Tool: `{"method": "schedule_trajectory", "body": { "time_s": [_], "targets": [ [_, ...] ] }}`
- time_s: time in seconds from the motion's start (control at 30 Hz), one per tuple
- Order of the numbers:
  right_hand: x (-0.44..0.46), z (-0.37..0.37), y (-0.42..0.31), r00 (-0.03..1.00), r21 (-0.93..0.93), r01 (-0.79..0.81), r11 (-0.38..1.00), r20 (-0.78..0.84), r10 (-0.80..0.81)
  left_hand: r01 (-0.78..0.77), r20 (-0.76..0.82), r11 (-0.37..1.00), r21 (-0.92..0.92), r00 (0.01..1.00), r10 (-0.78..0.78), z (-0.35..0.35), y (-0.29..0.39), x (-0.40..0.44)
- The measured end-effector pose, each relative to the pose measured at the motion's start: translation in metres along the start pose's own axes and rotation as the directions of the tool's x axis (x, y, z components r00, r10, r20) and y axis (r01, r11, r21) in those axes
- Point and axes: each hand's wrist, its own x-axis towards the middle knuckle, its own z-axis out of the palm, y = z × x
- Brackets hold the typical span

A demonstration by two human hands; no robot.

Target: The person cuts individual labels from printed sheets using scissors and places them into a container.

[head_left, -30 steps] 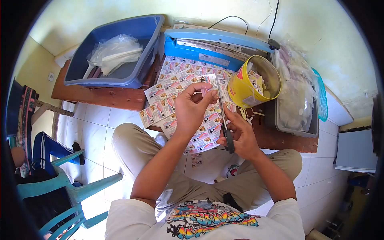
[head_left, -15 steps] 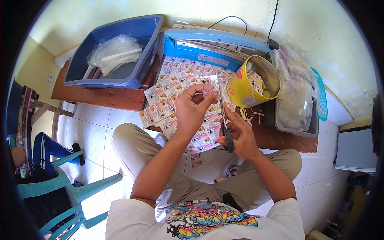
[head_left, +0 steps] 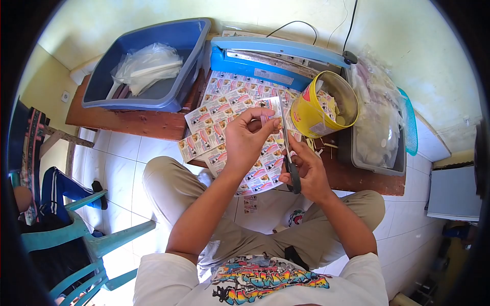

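Note:
My left hand (head_left: pixel 246 138) pinches a small printed paper piece (head_left: pixel 265 119) between thumb and fingers, above printed label sheets (head_left: pixel 208 115) spread on the bench. My right hand (head_left: pixel 307 171) has its fingers in the black handles of a pair of scissors (head_left: pixel 291 171). The scissors point upward, their blades beside my left fingertips at the paper's right side. Whether the blades touch the paper is hard to tell. Just right of the blades stands a yellow bucket (head_left: pixel 309 118) with paper scraps inside.
A blue sealer-like device (head_left: pixel 255 70) lies behind the sheets. On the left of the red-brown bench (head_left: pixel 140 125) is a blue tub (head_left: pixel 176 97) with plastic bags. A grey bin (head_left: pixel 375 167) of clear bags sits right. A green chair (head_left: pixel 94 239) stands lower left.
My left hand and the paper have shifted down very slightly. The scissors have moved a little beside them. The surrounding objects have stayed in place.

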Motion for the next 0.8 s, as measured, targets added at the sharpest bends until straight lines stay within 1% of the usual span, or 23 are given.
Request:
{"method": "schedule_trajectory", "body": {
  "time_s": [0.3,0.37,0.5,0.57,0.67,0.8],
  "targets": [
    [-0.001,0.001,0.003,0.999,0.014,-0.016,1.000,-0.035,0.016,-0.017,0.025,1.000,-0.015,1.000,0.018,0.002,0.001,-0.001],
    [0.000,0.003,-0.002,0.998,0.048,-0.045,0.998,-0.038,0.047,-0.023,0.021,1.000,-0.022,1.000,0.023,0.002,0.000,0.000],
    [0.001,-0.001,-0.002,1.000,0.040,-0.025,0.999,0.001,0.025,-0.016,0.022,1.000,-0.008,1.000,0.016,0.001,0.001,0.000],
    [0.001,0.000,-0.006,0.999,0.037,-0.032,0.999,0.007,0.032,-0.020,0.022,0.999,-0.031,1.000,0.020,0.001,0.000,0.001],
    [0.001,0.003,-0.007,0.997,0.068,-0.076,0.995,-0.025,0.078,-0.006,0.036,1.000,-0.022,0.999,0.007,-0.001,-0.001,0.001],
    [0.002,0.001,-0.004,0.997,0.059,-0.073,0.996,-0.023,0.075,0.003,0.026,1.000,-0.008,1.000,-0.002,-0.001,0.003,0.001]
  ]
}}
